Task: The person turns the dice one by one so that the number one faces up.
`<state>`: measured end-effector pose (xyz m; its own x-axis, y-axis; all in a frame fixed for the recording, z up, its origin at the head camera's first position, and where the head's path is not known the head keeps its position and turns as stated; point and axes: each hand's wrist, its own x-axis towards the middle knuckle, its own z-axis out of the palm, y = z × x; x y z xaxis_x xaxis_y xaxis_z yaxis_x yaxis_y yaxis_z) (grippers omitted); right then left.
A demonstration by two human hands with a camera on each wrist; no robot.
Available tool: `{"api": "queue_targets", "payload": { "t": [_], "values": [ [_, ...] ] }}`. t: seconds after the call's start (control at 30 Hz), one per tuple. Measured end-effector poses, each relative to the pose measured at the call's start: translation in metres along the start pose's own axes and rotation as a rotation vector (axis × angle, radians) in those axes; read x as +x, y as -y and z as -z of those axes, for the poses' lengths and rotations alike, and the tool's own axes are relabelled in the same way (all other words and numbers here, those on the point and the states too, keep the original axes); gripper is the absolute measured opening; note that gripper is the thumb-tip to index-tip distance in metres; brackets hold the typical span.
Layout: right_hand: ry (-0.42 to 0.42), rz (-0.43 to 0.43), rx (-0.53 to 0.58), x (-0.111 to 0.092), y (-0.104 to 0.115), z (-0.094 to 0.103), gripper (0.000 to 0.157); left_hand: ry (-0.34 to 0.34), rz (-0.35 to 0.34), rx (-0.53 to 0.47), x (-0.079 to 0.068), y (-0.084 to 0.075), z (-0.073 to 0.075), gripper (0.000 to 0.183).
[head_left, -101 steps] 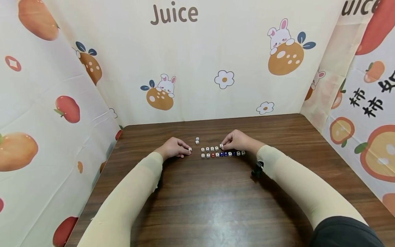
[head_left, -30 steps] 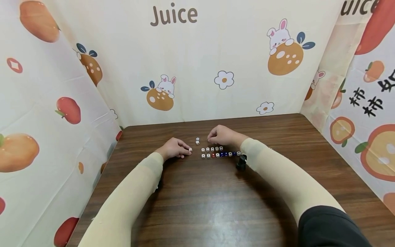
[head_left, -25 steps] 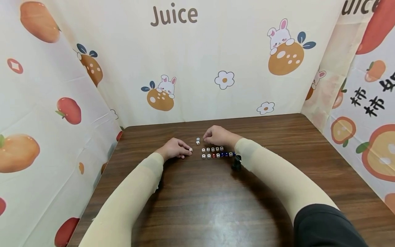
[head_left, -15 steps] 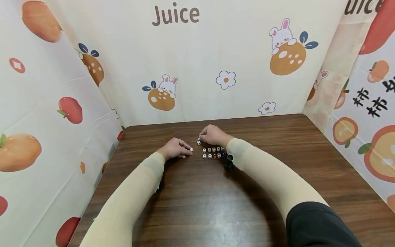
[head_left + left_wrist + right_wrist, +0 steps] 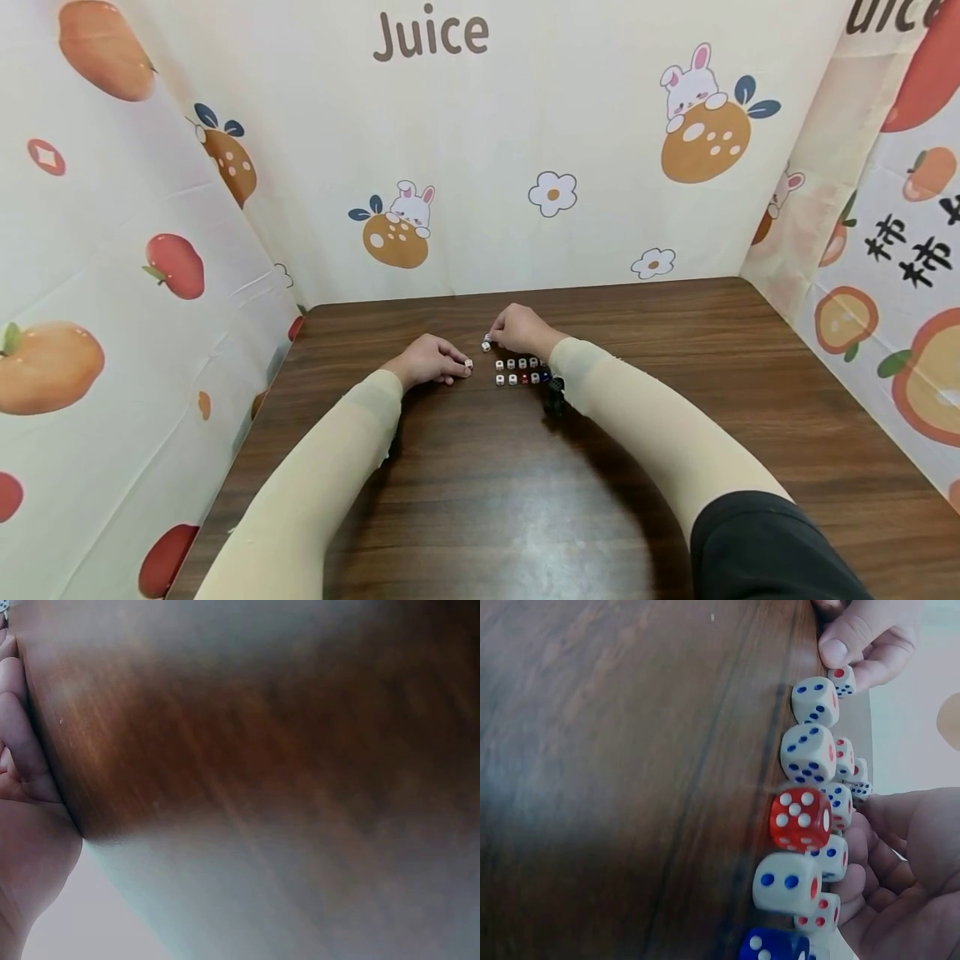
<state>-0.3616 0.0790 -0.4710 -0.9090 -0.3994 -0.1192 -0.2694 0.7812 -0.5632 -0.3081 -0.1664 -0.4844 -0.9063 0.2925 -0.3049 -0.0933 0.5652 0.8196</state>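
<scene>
My left hand (image 5: 429, 361) rests on the table and pinches a white die (image 5: 468, 364) between thumb and finger, left of two rows of dice. Beyond the rows, my right hand (image 5: 522, 329) pinches the rear die (image 5: 487, 337) of a pair. Its partner, another white die (image 5: 486, 347), sits just in front. The right wrist view has the right hand's fingertips at a small white die (image 5: 860, 789), partly hidden behind the rows. In that view the front row shows white dice, a red die (image 5: 801, 819) and a blue die (image 5: 774, 945).
The back row of white dice (image 5: 511, 364) runs parallel to the front row. My right wrist and its black camera (image 5: 555, 397) cover the rows' right ends. Brown wooden table (image 5: 450, 483) lies under everything, with a printed curtain (image 5: 480, 150) behind.
My right hand has let go of a white die at the back row's right end. It has moved left to the pair behind and taken hold of the rear die. The left hand stays put.
</scene>
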Motion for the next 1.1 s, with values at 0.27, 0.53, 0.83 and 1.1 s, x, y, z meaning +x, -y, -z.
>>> {"api": "queue_targets", "payload": {
  "t": [0.27,0.53,0.83,1.1],
  "values": [
    [0.015,-0.008,-0.009,0.001,-0.004,0.003,0.026,-0.014,0.004,0.005,0.000,0.000,0.001,0.020],
    [0.014,0.015,0.021,0.001,-0.005,0.003,0.028,-0.010,0.008,0.000,0.000,0.001,0.002,0.020],
    [0.034,0.051,0.009,0.006,-0.002,0.001,0.033,-0.006,0.004,0.003,0.000,0.001,0.001,0.019],
    [0.029,0.063,-0.040,0.010,-0.005,0.001,0.029,-0.004,-0.006,0.008,0.001,0.000,0.000,0.020]
  ]
}}
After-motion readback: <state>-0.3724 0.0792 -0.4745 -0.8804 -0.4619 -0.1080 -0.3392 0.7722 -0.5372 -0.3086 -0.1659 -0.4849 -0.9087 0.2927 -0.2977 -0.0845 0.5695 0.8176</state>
